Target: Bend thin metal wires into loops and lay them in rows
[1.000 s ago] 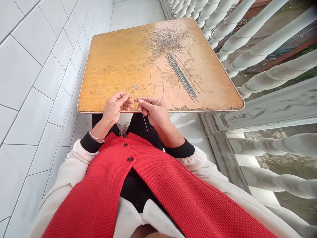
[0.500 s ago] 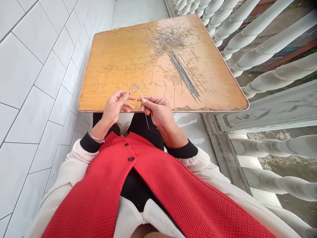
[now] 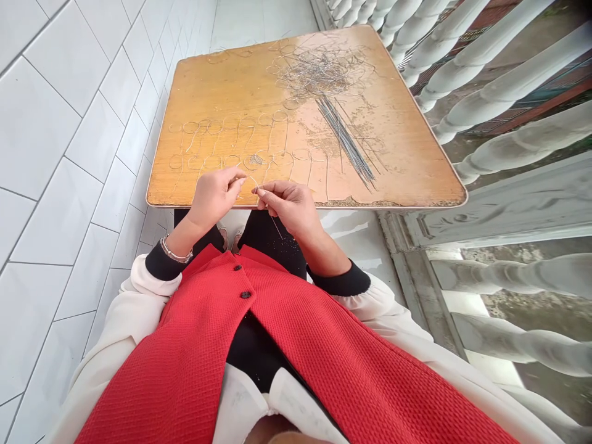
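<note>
From the head-worn camera, a person sits at a scuffed wooden tabletop (image 3: 217,86), both hands held together over its near edge. The right hand (image 3: 287,206) pinches a thin wire (image 3: 274,221) between thumb and forefinger, and its straight end points down toward the lap. The left hand (image 3: 215,197) has its fingers curled closed at the other end of a small curve of that wire, which arcs through the narrow gap between the hands. Just beyond the fingertips, two rows of wire loops (image 3: 231,160) lie on the wood, their tails trailing. Farther off sit a tangled heap of wire (image 3: 321,71) and a bundle of straight wires (image 3: 346,142). A bangle (image 3: 176,251) circles the left wrist, above a red waistcoat (image 3: 185,351). White wall tiles (image 3: 60,160) run along one side, a white balustrade (image 3: 509,80) along the other.
</note>
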`<control>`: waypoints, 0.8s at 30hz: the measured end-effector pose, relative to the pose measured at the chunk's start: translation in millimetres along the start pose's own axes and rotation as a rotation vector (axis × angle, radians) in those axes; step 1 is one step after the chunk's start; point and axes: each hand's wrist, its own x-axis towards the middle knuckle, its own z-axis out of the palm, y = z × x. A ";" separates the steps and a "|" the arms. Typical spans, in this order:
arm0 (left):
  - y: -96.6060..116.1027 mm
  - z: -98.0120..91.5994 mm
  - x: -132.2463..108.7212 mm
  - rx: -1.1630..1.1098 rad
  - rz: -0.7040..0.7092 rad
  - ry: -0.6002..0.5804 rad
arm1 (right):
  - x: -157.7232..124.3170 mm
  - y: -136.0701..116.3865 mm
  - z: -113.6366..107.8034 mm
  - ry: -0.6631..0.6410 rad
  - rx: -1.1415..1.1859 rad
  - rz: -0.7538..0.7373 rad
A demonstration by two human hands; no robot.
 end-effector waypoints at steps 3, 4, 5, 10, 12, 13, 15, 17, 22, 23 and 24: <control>4.7 -1.1 -4.0 0.031 0.004 -0.024 | 1.9 1.7 0.3 0.061 -0.210 -0.127; 5.9 -1.5 -4.6 0.039 0.005 -0.033 | 2.9 2.2 1.1 0.077 -0.274 -0.167; 6.9 -1.6 -4.8 0.051 0.010 -0.040 | 4.0 2.7 2.3 0.089 -0.330 -0.200; 8.0 0.2 -5.4 0.135 0.048 -0.055 | 7.1 3.8 10.4 0.148 -0.532 -0.319; 7.8 1.9 -7.2 0.151 0.056 -0.045 | 6.6 4.1 12.8 0.171 -0.602 -0.372; 7.6 3.0 -8.4 0.156 0.058 -0.033 | 6.3 4.3 13.6 0.179 -0.630 -0.393; 6.9 5.6 -10.9 0.162 0.054 -0.002 | 5.7 5.0 14.6 0.190 -0.669 -0.422; 6.0 8.4 -13.1 0.159 0.044 0.025 | 5.3 6.1 15.1 0.198 -0.701 -0.445; 2.8 14.3 -15.3 0.173 0.044 0.061 | 3.9 10.3 16.5 0.217 -0.760 -0.494; 1.7 15.1 -15.3 0.181 0.050 0.069 | 3.5 11.5 17.1 0.226 -0.762 -0.503; 0.4 16.0 -15.2 0.188 0.056 0.079 | 3.2 12.8 17.8 0.237 -0.766 -0.512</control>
